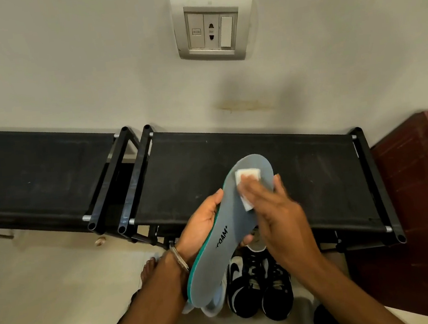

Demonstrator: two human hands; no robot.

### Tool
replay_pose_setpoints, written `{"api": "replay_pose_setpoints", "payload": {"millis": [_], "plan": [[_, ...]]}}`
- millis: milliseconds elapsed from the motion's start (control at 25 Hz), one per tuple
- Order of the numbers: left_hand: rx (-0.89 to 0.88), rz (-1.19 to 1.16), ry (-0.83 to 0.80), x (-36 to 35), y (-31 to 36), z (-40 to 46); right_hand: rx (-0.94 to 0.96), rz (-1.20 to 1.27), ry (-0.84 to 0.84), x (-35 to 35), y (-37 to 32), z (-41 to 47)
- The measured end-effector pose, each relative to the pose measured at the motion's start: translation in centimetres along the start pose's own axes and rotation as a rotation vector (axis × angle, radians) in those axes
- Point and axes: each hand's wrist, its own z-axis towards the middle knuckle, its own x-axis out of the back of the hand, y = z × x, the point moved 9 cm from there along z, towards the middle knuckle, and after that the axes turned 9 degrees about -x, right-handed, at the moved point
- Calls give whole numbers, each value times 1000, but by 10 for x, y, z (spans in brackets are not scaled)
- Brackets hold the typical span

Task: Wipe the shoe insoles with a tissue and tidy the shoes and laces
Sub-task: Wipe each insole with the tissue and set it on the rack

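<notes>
The grey insole (222, 229) (teal-edged, with black lettering near its middle) was held up in the air in front of the black shoe rack (247, 164), toe end pointing away. The left hand (203, 223) gripped its left edge, thumb on top. The right hand (272, 208) pressed a folded white tissue (246, 184) flat against the toe half with its fingers. Below, a pair of black-and-white sneakers (258, 285) stood on the pale floor (49, 282) beside a bare foot (149, 270).
</notes>
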Motion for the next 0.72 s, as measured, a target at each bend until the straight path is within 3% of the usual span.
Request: {"api": "replay_pose_setpoints", "payload": {"millis": [80, 120, 240, 360, 400, 520, 680, 720], "plan": [[-16, -51, -5, -1, 3, 1, 235, -24, -59, -13, -27, -14], [-19, -53, -21, -2, 4, 2, 230, -21, -51, -13, -22, -11], [-9, -34, 12, 1, 4, 0, -50, 7, 58, 2, 11, 2], [22, -82, 49, 6, 5, -2, 219, -39, -46, -16, -29, -18], [17, -71, 46, 7, 5, -1, 239, -75, -44, -17, -28, -18], [-18, -55, 43, 8, 7, 0, -28, -37, 11, -10, 6, -3], [39, -99, 72, 10, 8, -5, 242, -16, -79, -25, -33, -21], [6, -71, 84, 13, 10, -4, 227, -23, -63, -23, -28, -16]]}}
